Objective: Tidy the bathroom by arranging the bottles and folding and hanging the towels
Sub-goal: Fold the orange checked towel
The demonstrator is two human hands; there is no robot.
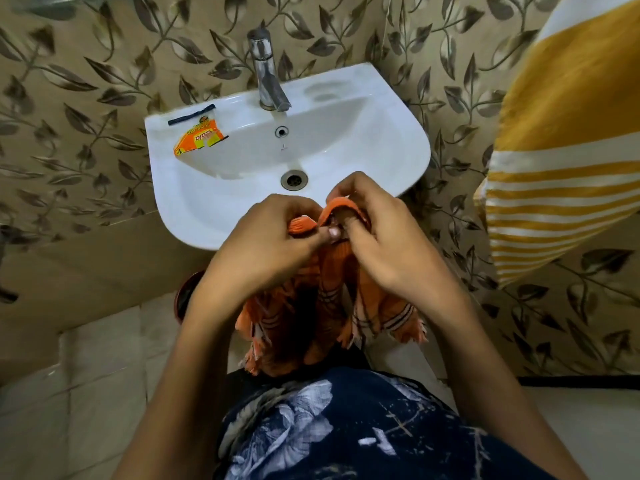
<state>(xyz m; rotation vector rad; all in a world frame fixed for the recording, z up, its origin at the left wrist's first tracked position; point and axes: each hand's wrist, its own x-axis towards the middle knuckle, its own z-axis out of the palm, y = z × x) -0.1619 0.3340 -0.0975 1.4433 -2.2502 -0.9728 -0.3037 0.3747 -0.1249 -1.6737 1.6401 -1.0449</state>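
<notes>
Towel-folding step; left hand (277,233) and right hand (374,230) pinch top edge of fringed orange striped cloth towel (332,306) — next: match corners, fold.

Both hands bunch the top edge of an orange striped towel (332,306) at the front rim of a white washbasin (398,133); left hand (263,244) and right hand (377,237) pinch it close together, fringe hanging below. An orange sachet (197,138) lies on the basin ledge, left of the chrome tap (266,71). A yellow-and-white striped towel (561,161) hangs at right.
</notes>
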